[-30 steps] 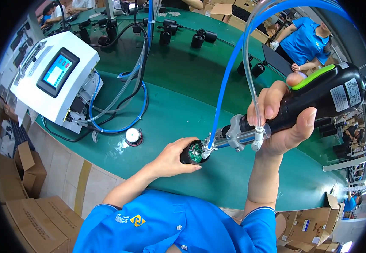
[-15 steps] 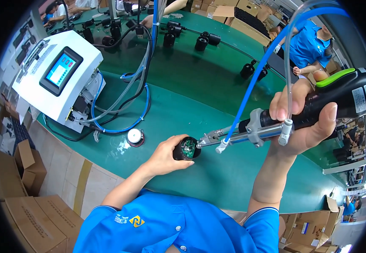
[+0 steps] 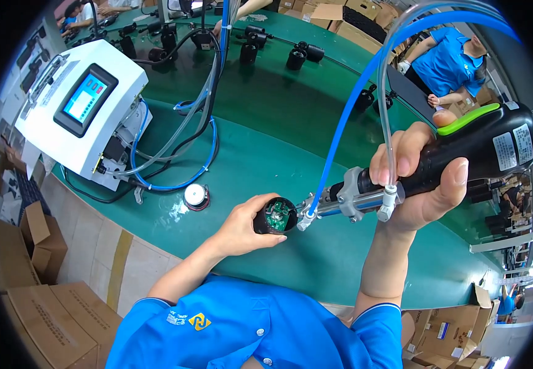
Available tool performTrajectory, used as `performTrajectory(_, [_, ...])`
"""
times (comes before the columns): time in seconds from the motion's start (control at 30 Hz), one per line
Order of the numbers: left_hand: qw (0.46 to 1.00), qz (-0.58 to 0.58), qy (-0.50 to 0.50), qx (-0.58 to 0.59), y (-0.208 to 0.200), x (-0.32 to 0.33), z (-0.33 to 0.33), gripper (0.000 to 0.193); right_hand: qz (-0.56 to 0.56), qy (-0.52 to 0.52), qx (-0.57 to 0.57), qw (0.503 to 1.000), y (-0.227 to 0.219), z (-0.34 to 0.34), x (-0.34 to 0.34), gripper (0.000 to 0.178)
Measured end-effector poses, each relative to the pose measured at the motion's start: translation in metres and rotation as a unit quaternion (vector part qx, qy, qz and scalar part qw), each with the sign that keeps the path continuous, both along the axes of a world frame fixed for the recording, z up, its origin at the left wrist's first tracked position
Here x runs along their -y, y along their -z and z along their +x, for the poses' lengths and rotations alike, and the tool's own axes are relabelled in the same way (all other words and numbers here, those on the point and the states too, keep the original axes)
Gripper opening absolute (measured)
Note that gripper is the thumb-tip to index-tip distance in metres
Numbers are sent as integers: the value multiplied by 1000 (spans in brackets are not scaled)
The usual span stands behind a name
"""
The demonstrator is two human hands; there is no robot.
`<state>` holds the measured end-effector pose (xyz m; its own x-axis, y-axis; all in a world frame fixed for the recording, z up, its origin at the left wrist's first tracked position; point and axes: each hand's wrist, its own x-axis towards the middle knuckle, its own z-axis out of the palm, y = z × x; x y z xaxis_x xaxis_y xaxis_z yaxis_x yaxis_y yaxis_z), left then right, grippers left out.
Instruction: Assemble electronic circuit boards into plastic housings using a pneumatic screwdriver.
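Note:
My left hand [image 3: 242, 229] is wrapped round a black cylindrical housing [image 3: 265, 225], its open end showing a green circuit board [image 3: 278, 214] inside. My right hand [image 3: 419, 178] grips a black electric screwdriver [image 3: 463, 149] with a green lever, held tilted so its tip reaches the housing's opening. A blue air hose and a clear tube run to the metal fittings [image 3: 355, 200] at the screwdriver's front. Whether the tip touches a screw cannot be made out. Left of my left hand, a round white-topped part [image 3: 196, 197] with wires stands on the green table.
A white machine with a small screen [image 3: 87, 101] stands at the left, with coiled hoses [image 3: 208, 166] beside it. Several black lamp-like units [image 3: 297, 56] stand along the far belt. A person in blue [image 3: 448, 64] sits across the table. Cardboard boxes [image 3: 54, 320] are at lower left.
My right hand has moved left and slightly down, bringing the screwdriver with it. The screwdriver's front now sits further back along its fittings, near the housing. My left hand stays almost still.

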<state>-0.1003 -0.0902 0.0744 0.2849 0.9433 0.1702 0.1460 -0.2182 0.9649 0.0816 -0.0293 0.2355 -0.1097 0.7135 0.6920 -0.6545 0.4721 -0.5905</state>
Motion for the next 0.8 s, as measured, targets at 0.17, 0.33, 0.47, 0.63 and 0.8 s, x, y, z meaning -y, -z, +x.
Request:
performTrajectory(0.17, [1000,-5,2,2,-2,1,1,67,25,-10,18,999,4,0,-2,45])
performTrajectory(0.33, [999,-16,11,40,2,7,2,63,35,-45,23,998,10,0,-2,44])
performTrajectory(0.47, [999,-7,17,27,7,3,2,63,30,-45,12,998,-4,6,3,44])
performTrajectory(0.63, [1000,10,26,-5,4,-1,2,63,31,-26,-1,999,-28,10,4,42])
performTrajectory(0.8, [999,2,42,-6,0,0,3,63,40,-27,11,999,-30,8,1,42])
